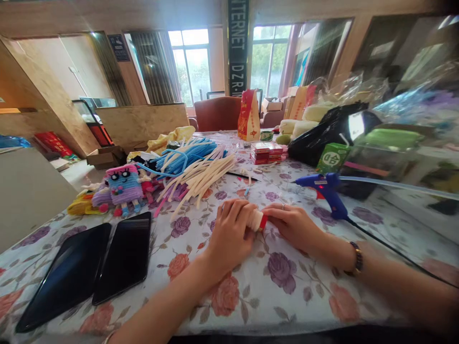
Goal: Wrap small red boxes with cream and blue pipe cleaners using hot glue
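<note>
In the middle of the table, my left hand [233, 224] is wrapped around a small white roll with a red end [255, 220]. The roll looks soft and ribbed, but the fingers cover much of it. My right hand [292, 224] has its fingers closed at the red end; its fingertips are partly hidden. Just beyond the hands lies a short white and light-blue piece [247, 191]. A blue hot glue gun [328, 188] with a lit red light rests to the right of my right hand.
Two black tablets [124, 258] lie at the left. Behind them are crocheted dolls [124, 186] and a pile of cream and blue fuzzy stems [204, 177]. Small red boxes [267, 153], a green box [333, 157] and a black plastic bag [322, 134] stand farther back. The glue gun's cord [390, 243] runs right.
</note>
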Action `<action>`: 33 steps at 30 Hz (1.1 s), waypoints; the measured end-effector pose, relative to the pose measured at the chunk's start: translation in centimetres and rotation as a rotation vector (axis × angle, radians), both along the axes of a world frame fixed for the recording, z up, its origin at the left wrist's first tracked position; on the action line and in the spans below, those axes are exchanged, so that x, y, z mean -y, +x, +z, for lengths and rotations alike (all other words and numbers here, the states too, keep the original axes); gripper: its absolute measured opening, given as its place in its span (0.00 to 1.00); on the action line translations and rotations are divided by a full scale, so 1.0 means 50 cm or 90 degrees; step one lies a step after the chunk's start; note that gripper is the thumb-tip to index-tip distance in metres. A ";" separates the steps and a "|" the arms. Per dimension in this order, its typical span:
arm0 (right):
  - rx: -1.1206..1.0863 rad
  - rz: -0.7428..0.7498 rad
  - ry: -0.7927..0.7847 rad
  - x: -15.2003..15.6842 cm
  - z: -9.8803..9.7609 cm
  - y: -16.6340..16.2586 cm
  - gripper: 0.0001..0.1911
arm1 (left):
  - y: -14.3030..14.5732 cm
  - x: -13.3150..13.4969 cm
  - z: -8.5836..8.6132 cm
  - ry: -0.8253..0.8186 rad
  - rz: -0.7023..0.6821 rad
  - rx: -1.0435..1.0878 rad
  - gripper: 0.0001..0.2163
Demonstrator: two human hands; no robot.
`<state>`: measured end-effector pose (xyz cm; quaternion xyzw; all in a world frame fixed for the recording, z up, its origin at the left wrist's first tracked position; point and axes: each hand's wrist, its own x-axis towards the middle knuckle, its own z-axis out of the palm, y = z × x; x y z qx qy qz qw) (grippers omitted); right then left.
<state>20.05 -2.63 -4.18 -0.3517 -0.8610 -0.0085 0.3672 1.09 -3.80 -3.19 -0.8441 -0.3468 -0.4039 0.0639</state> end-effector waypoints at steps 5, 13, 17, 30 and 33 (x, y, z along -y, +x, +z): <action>-0.046 0.028 0.041 0.005 0.002 -0.004 0.12 | -0.005 -0.005 -0.003 0.062 0.003 0.038 0.14; -0.071 0.085 0.094 0.015 0.013 -0.016 0.22 | -0.012 -0.009 -0.002 0.148 0.008 0.092 0.13; -0.034 0.069 0.120 0.019 0.017 -0.017 0.22 | -0.013 -0.006 -0.003 0.165 -0.011 0.118 0.13; -0.021 0.041 0.232 0.021 0.021 -0.012 0.17 | -0.010 -0.001 -0.001 0.161 -0.066 0.121 0.12; -0.024 0.035 0.251 0.023 0.024 -0.011 0.16 | -0.011 -0.001 -0.002 0.133 -0.059 0.100 0.14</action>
